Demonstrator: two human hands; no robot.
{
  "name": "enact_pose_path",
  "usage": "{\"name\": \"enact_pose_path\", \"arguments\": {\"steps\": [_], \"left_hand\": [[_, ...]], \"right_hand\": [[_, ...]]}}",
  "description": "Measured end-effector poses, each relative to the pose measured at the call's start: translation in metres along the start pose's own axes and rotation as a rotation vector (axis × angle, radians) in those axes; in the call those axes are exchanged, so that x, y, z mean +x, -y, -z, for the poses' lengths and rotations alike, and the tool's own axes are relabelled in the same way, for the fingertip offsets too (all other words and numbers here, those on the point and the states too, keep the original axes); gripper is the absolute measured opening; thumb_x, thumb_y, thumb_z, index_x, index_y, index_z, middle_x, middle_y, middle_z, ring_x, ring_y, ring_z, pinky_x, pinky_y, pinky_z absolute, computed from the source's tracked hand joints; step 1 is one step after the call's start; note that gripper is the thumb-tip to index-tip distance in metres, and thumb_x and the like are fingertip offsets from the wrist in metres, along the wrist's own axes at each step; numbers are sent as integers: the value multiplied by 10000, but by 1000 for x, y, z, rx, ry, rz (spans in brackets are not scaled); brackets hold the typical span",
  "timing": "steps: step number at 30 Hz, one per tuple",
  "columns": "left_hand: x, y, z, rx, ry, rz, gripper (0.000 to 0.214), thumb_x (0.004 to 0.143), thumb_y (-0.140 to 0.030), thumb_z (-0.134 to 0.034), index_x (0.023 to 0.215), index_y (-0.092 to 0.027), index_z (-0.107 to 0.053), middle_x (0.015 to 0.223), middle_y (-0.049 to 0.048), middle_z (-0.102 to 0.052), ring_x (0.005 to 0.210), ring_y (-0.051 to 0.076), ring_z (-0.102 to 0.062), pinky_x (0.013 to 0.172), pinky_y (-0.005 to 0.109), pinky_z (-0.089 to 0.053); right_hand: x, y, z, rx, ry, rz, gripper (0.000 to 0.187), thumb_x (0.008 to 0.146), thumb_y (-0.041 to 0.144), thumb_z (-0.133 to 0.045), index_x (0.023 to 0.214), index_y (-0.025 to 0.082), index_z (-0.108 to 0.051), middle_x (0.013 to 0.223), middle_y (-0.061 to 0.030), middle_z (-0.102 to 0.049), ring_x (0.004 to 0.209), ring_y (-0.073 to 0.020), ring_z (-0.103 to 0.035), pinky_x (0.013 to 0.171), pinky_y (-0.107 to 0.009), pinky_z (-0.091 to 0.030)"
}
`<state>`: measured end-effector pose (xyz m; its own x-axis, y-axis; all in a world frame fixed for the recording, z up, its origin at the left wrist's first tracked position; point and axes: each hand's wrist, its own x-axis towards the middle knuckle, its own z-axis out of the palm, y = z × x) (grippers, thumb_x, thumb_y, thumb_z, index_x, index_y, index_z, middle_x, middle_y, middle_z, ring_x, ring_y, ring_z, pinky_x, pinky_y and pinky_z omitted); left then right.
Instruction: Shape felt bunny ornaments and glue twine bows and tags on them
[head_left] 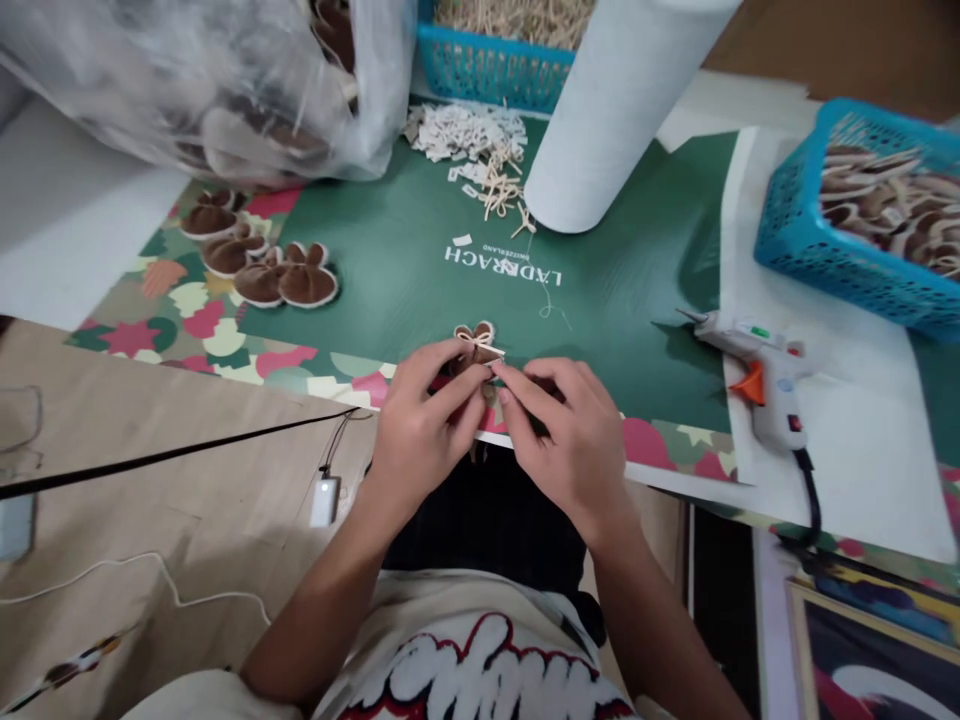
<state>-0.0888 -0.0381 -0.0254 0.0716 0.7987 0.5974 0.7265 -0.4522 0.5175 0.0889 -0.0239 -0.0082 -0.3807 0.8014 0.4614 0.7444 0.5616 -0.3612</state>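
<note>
While both hands meet at the front edge of the counter (360, 260), a small brown eared piece (480, 358) sits between them, its two rounded ears pointing away from the person and a cream bow (486, 344) tied across it just below the ears. The left hand (429, 415) has its grip closed on this piece, its fingers coming in from the left side and covering much of the lower part. The right hand (562, 425) brings its thumb and forefinger to the piece's lower right, close against the left fingertips; whether its grip is closed on anything cannot be told.

Farther left on the green printed top lies a cluster of similar brown pieces (307, 286), just in front of a translucent plastic bag (225, 75) with more brown shapes inside. Beyond the hands, loose cream bows (499, 190) lie beside a heap of small whitish tags (469, 132), with a back blue basket (491, 72) behind and a white cylinder (615, 120) to their right. Toward the right, a glue gun (776, 375) with an orange trigger lies on a white sheet (862, 450), near a right blue basket (799, 205) full of brown and cream pieces.
</note>
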Motion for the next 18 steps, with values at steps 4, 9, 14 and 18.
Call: {"name": "enact_pose_path", "arguments": {"steps": [4,9,14,18], "left_hand": [[1,-1,2,1,9,1,265,945,-78,-654,1165,-216,-710,1240,110,-718,1128,241,-702,962,424,-598],[1,-1,5,5,3,-17,262,945,-84,-658,1163,-218,-712,1233,117,-719,1114,243,-713,941,425,-608],[3,4,10,-87,-4,31,261,946,-96,-671,1161,-232,-730,1261,110,-709,1134,239,-716,966,436,-612],[18,-15,32,-284,-67,163,195,934,-139,-715,1106,-232,-704,1241,96,-693,1168,237,-695,1038,461,-594]], "right_hand": [[1,2,-1,-1,11,20,276,1017,212,-622,1248,211,-773,977,-72,-719,862,-208,-603,775,-361,-500],[2,2,-3,54,4,-31,281,1027,223,-595,1248,198,-765,956,-70,-730,858,-217,-623,799,-387,-530],[2,2,-2,258,20,-162,261,1031,251,-578,1233,230,-742,1047,-74,-736,957,-229,-680,875,-407,-567],[16,2,5,355,71,-324,427,1025,365,-595,1422,210,-602,1222,-97,-710,974,-211,-711,838,-363,-605]]}}
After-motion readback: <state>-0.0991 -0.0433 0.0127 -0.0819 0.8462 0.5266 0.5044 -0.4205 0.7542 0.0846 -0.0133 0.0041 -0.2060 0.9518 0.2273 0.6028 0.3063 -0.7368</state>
